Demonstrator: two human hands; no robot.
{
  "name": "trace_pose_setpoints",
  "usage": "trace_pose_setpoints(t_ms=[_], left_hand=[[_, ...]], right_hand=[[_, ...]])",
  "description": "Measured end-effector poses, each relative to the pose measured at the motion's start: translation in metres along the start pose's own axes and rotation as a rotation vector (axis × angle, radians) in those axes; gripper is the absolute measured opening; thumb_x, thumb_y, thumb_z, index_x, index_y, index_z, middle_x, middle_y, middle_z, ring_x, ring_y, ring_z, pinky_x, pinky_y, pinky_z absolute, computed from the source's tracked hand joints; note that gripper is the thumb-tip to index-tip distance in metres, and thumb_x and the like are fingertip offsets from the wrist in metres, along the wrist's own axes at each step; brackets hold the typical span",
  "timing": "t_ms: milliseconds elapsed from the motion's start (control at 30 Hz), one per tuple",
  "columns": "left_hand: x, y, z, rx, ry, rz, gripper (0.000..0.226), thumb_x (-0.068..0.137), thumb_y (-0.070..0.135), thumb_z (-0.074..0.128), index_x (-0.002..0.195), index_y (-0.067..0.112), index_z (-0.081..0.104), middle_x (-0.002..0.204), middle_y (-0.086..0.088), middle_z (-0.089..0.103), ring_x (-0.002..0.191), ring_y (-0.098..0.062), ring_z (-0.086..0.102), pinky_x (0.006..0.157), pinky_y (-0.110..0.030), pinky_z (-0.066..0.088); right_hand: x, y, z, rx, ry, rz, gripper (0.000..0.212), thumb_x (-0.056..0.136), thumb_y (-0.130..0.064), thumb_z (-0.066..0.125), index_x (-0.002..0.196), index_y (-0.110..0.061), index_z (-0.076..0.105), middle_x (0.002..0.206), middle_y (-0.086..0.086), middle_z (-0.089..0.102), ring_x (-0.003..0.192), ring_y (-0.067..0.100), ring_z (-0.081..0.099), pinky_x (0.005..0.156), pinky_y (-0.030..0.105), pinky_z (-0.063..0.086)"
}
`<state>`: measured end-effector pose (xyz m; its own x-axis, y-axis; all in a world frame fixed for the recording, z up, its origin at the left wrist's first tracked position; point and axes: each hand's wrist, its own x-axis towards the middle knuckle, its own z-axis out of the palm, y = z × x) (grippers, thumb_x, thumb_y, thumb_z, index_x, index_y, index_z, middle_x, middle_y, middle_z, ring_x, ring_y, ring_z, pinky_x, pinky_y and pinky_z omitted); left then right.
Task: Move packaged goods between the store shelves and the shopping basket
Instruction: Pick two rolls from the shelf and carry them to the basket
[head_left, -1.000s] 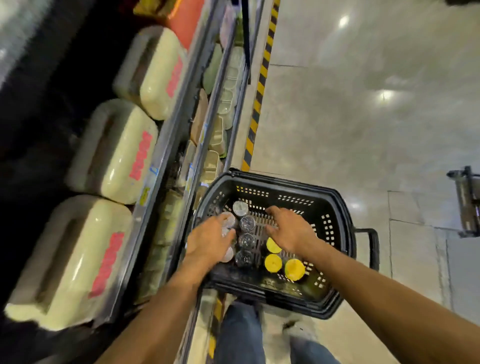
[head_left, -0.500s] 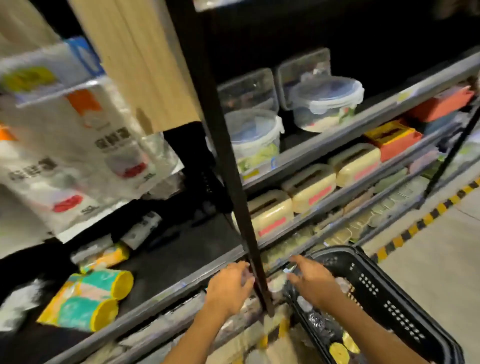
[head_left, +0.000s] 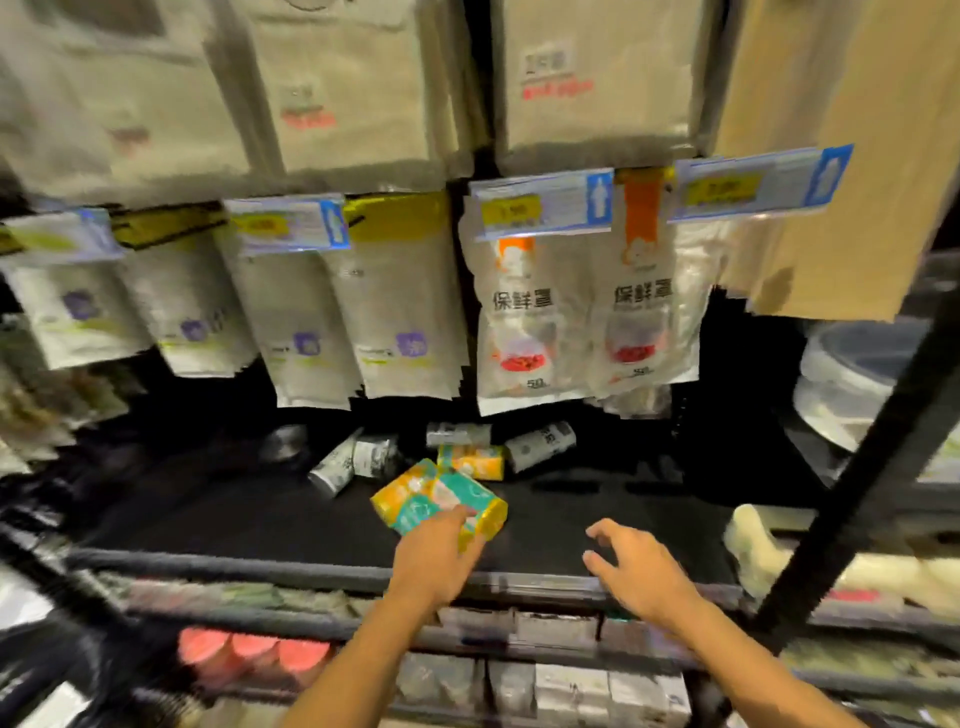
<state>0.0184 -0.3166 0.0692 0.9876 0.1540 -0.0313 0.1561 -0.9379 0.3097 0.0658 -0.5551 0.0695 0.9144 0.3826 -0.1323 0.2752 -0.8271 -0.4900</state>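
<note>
- While the left hand (head_left: 435, 564) reaches onto the black shelf (head_left: 218, 519), its fingers (head_left: 460, 515) lie across the near end of a yellow-and-teal pack of rolls (head_left: 434, 493). The thumb is hidden, so I cannot tell whether the hand grips the pack or only touches it.
- That pack lies on its side near the front middle of the shelf, tilted askew to the shelf edge.
- The right hand (head_left: 641, 569) hovers over the front lip of the shelf, well to the right of the pack. Its fingers are spread and lightly bent, and it holds nothing.
- A smaller yellow-and-teal pack (head_left: 474, 461) lies just behind the first one, touching it or nearly so.
- Several grey-and-black rolls (head_left: 540, 444) lie scattered on their sides towards the back of the shelf.
- Above the shelf hang two cling-cover bags (head_left: 519, 332) with orange tops, and to their left a row of white pouches (head_left: 400, 322) with purple marks.
- Blue-and-yellow price tags (head_left: 543, 203) sit in front of the hanging rows.
- A black post (head_left: 857, 467) slants up at the right, with clear lidded tubs (head_left: 852, 374) beyond it.
- On the lower shelves stand blurred pink-lidded jars (head_left: 252, 656) at the left and grey boxes (head_left: 550, 686) below the hands.
</note>
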Motion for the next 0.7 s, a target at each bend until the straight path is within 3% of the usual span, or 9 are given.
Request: trace_pose_setpoints(t_ms=[233, 433, 600, 700], left_hand=[[0.04, -0.124, -0.05, -0.024, 0.046, -0.051, 0.041, 0.094, 0.047, 0.046, 0.131, 0.03, 0.047, 0.128, 0.003, 0.058, 0.117, -0.021, 0.055, 0.092, -0.035, 0.046], [0.073, -0.217, -0.081, -0.005, 0.067, -0.041, 0.045, 0.095, 0.044, 0.045, 0.136, 0.025, 0.045, 0.133, 0.0, 0.055, 0.12, -0.022, 0.052, 0.093, -0.034, 0.043], [0.097, -0.27, -0.095, -0.007, 0.051, -0.084, 0.043, 0.095, 0.044, 0.045, 0.134, 0.025, 0.047, 0.125, -0.001, 0.058, 0.112, -0.023, 0.056, 0.088, -0.036, 0.047], [0.115, -0.295, -0.095, -0.032, 0.046, -0.126, 0.043, 0.095, 0.044, 0.046, 0.135, 0.027, 0.046, 0.13, 0.002, 0.056, 0.117, -0.02, 0.054, 0.092, -0.034, 0.044]], right_hand=[[0.091, -0.112, 0.046, -0.045, -0.002, -0.053, 0.038, 0.093, -0.038, 0.05, 0.127, -0.02, 0.05, 0.124, 0.004, 0.06, 0.114, 0.023, 0.055, 0.09, 0.034, 0.044], [0.159, -0.203, 0.09, -0.014, -0.02, -0.104, 0.044, 0.094, -0.034, 0.051, 0.133, -0.014, 0.047, 0.134, 0.008, 0.055, 0.124, 0.025, 0.049, 0.098, 0.031, 0.038], [0.205, -0.253, 0.118, -0.025, -0.059, -0.117, 0.039, 0.093, -0.031, 0.052, 0.127, -0.012, 0.05, 0.122, 0.011, 0.061, 0.115, 0.029, 0.054, 0.089, 0.033, 0.042], [0.232, -0.27, 0.135, -0.03, -0.086, -0.115, 0.037, 0.093, -0.033, 0.051, 0.124, -0.013, 0.052, 0.12, 0.01, 0.062, 0.113, 0.029, 0.055, 0.087, 0.033, 0.043]])
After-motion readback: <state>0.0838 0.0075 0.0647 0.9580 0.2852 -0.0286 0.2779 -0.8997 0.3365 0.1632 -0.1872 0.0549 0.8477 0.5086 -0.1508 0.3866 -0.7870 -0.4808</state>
